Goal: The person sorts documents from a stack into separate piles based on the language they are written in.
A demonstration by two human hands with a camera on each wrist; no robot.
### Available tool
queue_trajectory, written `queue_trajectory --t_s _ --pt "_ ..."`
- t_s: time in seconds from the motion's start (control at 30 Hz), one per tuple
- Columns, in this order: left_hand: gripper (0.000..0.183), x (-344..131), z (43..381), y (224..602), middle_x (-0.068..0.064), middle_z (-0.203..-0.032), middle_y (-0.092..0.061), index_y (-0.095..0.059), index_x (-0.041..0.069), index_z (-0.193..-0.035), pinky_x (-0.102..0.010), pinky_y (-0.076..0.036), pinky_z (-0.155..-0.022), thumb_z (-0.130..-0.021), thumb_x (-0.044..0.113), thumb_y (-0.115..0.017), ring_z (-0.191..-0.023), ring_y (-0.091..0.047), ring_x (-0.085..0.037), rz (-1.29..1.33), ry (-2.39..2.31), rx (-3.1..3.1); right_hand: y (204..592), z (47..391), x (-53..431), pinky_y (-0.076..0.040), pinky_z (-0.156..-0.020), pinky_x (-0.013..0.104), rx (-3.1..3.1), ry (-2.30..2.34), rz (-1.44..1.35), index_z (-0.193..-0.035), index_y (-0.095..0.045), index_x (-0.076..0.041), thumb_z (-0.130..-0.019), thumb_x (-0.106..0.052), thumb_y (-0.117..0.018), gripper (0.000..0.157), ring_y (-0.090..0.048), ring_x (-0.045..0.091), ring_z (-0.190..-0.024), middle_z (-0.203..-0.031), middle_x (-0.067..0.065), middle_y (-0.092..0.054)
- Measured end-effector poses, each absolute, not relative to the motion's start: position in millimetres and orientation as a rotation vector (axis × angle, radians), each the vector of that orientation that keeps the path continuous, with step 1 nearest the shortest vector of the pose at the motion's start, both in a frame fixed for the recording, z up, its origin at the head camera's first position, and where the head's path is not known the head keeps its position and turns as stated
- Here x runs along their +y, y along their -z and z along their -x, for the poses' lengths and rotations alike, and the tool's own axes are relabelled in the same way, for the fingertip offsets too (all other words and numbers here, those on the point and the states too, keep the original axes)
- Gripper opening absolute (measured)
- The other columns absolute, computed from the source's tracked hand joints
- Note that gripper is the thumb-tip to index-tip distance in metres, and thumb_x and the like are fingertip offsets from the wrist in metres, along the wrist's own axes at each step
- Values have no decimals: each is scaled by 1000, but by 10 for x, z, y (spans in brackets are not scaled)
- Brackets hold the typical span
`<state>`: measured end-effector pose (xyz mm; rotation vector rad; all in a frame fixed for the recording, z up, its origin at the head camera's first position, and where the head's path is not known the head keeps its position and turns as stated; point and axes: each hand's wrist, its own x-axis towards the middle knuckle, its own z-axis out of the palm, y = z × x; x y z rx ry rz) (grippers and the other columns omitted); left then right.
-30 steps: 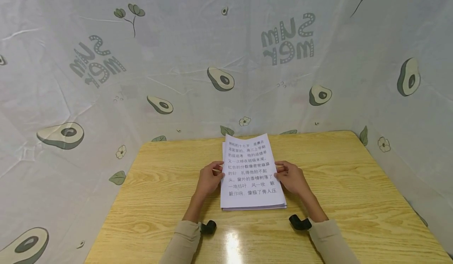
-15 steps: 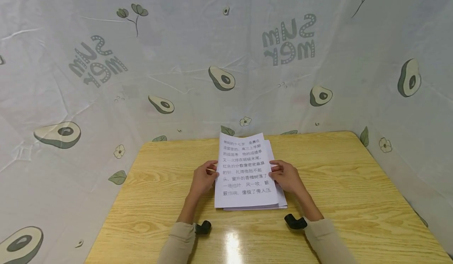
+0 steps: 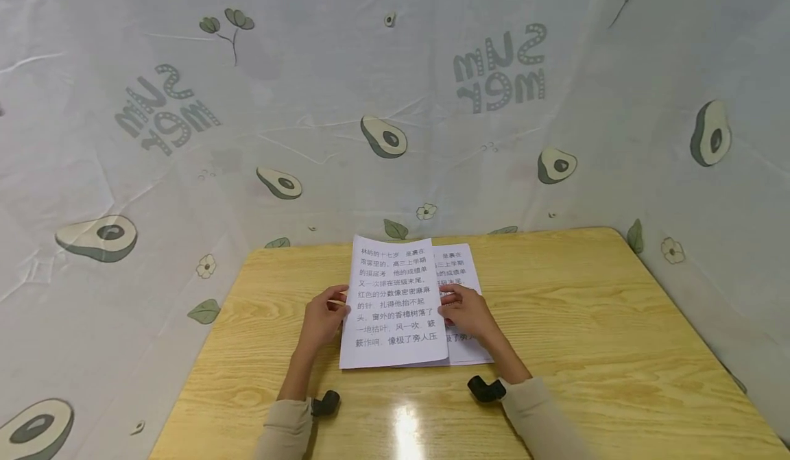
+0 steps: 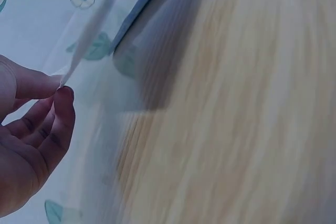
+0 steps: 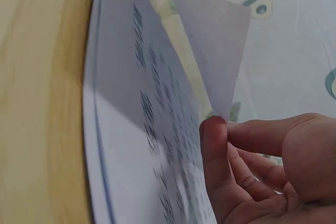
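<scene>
Between both hands is a printed sheet of paper (image 3: 395, 302), lifted above a stack of similar paper (image 3: 465, 350). My left hand (image 3: 324, 317) pinches the sheet's left edge between thumb and fingertips; the left wrist view shows the thin edge caught there. On the opposite edge my right hand (image 3: 470, 312) pinches the same sheet with thumb and forefinger. In the right wrist view the sheet (image 5: 215, 40) stands tilted up, with a gap between it and the printed stack (image 5: 121, 77) below. The raised sheet hides the stack's left part in the head view.
A wood-grain table (image 3: 586, 336) lies under the paper. Behind and beside it hangs a pale curtain (image 3: 345, 69) with avocado and leaf prints. Black wrist-worn pieces sit on the left wrist (image 3: 326, 403) and the right wrist (image 3: 486, 389).
Both hands have carried the top sheet leftward, off the stack's middle. More of the stack's printed right side shows now. The stack has stayed roughly in place.
</scene>
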<state>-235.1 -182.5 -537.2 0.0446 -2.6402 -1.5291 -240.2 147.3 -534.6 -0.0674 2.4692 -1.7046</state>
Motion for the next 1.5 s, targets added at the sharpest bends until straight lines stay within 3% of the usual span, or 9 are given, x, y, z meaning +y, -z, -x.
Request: queue_trajectory --t_s 0.23,0.7,1.5 --pt "46 -2187 2279 5428 -18 -119 -71 -68 8 -141 -24 -57 -69 -97 -4 -73 -97 -69 -27 -127 1502 -2665 5413 2400 1110 -62 -70 30 2438 1733 86 -141 -67 -2 -96 -3 -73 46 -74 15 -79 -114 15 -75" --pt "45 -2776 2199 5458 -23 -122 -68 -65 3 -145 -24 -57 -68 -101 -3 -67 -96 -68 -25 -136 1471 -2738 5471 2318 560 -64 -69 29 2370 1812 152 -141 -66 2 -95 -2 -73 47 -76 16 -84 -115 19 -75" --pt "45 -3092 2412 5436 -27 -125 -67 -61 1 -147 -20 -56 -72 -102 -1 -67 -100 -69 -30 -79 1471 -2798 5446 2400 260 -62 -64 26 2495 1754 159 -133 -71 3 -92 -1 -75 41 -77 14 -75 -105 14 -78"
